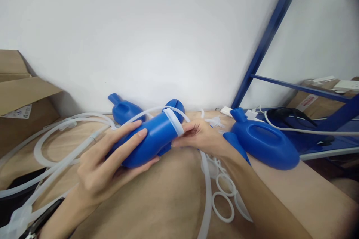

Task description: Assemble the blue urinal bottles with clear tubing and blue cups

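My left hand (109,160) is wrapped around a blue plastic urinal bottle (153,136), holding it tilted above the brown-covered table. A translucent white band (174,122) circles the bottle near its right end. At the band's lower edge, the fingers of my right hand (196,134) are pinched together; part of them is hidden. Behind the held bottle stands another blue bottle (126,111), and a blue part (176,108) shows just past the band. A white hose (151,110) passes over behind the bottle.
Coiled clear hoses (70,158) lie at left, near an open cardboard box (25,101). To the right are a blue bottle with a handle (266,143) and several white rings (223,207). A blue metal frame (269,33) rises behind, with a white cable (303,132) across it.
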A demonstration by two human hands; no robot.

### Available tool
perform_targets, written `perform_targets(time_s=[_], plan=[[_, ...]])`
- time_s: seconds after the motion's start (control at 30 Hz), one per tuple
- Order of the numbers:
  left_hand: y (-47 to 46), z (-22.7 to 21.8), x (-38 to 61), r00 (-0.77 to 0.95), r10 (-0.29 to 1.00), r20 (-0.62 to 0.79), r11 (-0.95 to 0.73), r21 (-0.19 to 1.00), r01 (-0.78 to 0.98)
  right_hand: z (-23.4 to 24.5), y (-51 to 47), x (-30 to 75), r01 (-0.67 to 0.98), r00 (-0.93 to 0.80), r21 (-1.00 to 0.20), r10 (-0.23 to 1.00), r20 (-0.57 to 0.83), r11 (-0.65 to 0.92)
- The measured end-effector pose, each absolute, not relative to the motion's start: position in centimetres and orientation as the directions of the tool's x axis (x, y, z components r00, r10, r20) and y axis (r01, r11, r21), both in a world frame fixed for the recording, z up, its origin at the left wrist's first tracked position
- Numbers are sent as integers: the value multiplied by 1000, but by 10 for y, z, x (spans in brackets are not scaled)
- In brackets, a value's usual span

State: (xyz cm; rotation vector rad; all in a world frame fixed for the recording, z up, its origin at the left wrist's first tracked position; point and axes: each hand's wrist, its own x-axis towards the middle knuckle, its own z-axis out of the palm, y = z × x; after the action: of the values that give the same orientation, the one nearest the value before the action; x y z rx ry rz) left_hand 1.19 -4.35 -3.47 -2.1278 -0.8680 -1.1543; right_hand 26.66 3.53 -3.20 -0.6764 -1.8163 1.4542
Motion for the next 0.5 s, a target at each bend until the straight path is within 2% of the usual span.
perform_targets(time_s=[0.17,0.33,0.4,0.5], plan=[[-42,-34,12,446,238,863,-604,-228,764,-34,38,264,-48,-617,-987,773,148,151],[-42,-33,9,522,175,835,-559,-353,751,-40,41,260,-39,-593,-993,798,111,110],[-45,-36,8,524,199,828,-565,-340,752,-42,41,260,-22,-577,-995,811,95,101],[-52,-44,12,465,286,838,-600,-221,769,-44,41,259,-5,-582,-998,812,48,56]])
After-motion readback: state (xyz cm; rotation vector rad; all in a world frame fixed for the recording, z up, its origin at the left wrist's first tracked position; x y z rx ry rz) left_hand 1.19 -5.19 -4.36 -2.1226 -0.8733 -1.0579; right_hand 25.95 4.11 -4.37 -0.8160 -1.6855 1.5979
